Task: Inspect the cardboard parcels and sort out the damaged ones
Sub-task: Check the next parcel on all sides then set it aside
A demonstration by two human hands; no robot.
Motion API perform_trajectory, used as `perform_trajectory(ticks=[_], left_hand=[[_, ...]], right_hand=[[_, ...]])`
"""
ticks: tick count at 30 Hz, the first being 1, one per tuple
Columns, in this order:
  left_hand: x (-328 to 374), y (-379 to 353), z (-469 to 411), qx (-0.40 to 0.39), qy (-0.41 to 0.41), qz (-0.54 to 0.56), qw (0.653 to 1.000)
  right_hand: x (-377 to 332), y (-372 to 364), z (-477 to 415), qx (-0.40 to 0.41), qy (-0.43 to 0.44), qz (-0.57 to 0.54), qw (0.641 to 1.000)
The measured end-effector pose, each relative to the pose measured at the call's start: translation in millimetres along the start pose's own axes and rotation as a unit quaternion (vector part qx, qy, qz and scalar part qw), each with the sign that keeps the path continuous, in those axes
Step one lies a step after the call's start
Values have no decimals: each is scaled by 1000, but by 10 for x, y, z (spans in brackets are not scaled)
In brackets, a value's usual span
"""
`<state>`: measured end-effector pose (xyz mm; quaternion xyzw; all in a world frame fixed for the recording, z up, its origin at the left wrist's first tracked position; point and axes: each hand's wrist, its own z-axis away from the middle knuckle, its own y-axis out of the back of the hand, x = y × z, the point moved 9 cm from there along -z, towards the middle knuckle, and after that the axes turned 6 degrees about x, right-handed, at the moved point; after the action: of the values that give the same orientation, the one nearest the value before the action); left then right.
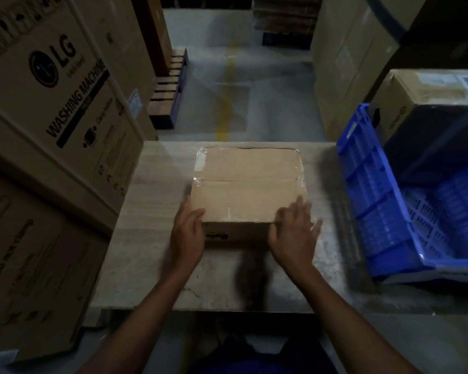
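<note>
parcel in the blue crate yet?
No, the parcel lies on the table, and the crate stands apart to its right.

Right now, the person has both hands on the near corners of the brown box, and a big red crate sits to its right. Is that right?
Almost. The crate is blue, not red, as the head view shows. The rest holds: left hand and right hand touch the near corners of the brown box, with the crate to its right.
</note>
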<state>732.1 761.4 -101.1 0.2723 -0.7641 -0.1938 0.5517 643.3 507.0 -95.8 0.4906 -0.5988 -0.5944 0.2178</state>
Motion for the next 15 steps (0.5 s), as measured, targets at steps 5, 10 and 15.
perform_trajectory(ticks=[5,10,15], left_hand=[[267,-285,203,-97,-186,-90,974],[177,-447,265,-163,-210,-200,943],[242,-397,25,-159,-199,-161,954]], right_hand=[[-656,-293,177,-64,123,4,990],[-682,-434,252,-63,140,24,988],[-769,-255,-93,-34,130,47,990]])
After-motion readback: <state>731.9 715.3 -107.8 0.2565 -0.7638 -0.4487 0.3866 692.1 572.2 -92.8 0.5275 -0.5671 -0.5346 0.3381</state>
